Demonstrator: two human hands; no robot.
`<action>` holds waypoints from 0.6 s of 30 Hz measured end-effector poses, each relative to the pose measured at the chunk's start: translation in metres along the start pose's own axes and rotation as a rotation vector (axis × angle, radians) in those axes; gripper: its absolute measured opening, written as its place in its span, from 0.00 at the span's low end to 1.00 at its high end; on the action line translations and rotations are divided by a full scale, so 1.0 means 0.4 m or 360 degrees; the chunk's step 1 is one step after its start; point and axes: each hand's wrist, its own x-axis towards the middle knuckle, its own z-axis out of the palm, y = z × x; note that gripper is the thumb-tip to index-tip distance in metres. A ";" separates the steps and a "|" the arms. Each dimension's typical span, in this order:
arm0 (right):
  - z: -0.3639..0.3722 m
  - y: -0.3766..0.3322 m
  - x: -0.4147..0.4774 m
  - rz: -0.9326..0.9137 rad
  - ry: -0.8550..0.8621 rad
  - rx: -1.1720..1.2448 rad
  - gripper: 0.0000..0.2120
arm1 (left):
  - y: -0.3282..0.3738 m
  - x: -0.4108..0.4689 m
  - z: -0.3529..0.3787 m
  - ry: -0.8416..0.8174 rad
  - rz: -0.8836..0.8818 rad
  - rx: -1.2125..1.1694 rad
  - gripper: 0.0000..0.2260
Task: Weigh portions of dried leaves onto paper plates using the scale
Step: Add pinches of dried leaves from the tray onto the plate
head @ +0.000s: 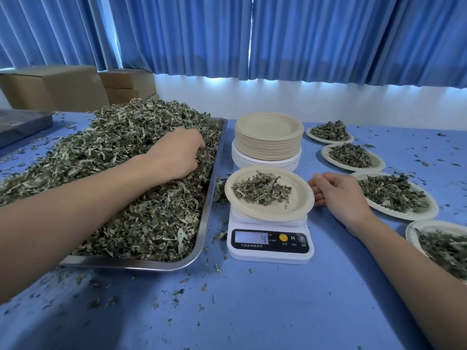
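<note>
A steel tray (212,188) at the left is heaped with dried leaves (121,157). My left hand (177,155) is dug into the heap near the tray's right side, its fingers curled around leaves. A white scale (270,245) stands at the centre and its display reads 4. On it rests a paper plate (295,205) with a small pile of leaves (261,188). My right hand (338,193) lies on the table just right of that plate, fingers loosely curled and holding nothing, fingertips at the rim.
A stack of unused paper plates (269,137) stands behind the scale. Several filled plates (394,193) run in a line along the right. Cardboard boxes (58,87) sit at the back left. Loose leaf bits litter the blue table (252,306).
</note>
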 end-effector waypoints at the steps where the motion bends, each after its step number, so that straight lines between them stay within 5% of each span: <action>1: -0.001 0.001 0.000 0.0000 0.0002 -0.0002 0.16 | 0.003 0.006 -0.007 0.0025 -0.0022 -0.0079 0.05; 9: 0.002 0.002 0.002 0.0010 -0.0012 0.0019 0.17 | 0.115 0.037 -0.054 0.0084 0.0073 -0.0863 0.09; 14: 0.000 -0.001 -0.002 -0.0001 -0.0015 0.0021 0.17 | 0.186 0.014 -0.041 -0.0463 0.0301 -0.1224 0.18; 18: 0.002 -0.006 -0.005 -0.0010 -0.0022 0.0012 0.17 | 0.169 0.013 -0.031 -0.0614 0.0309 -0.1269 0.21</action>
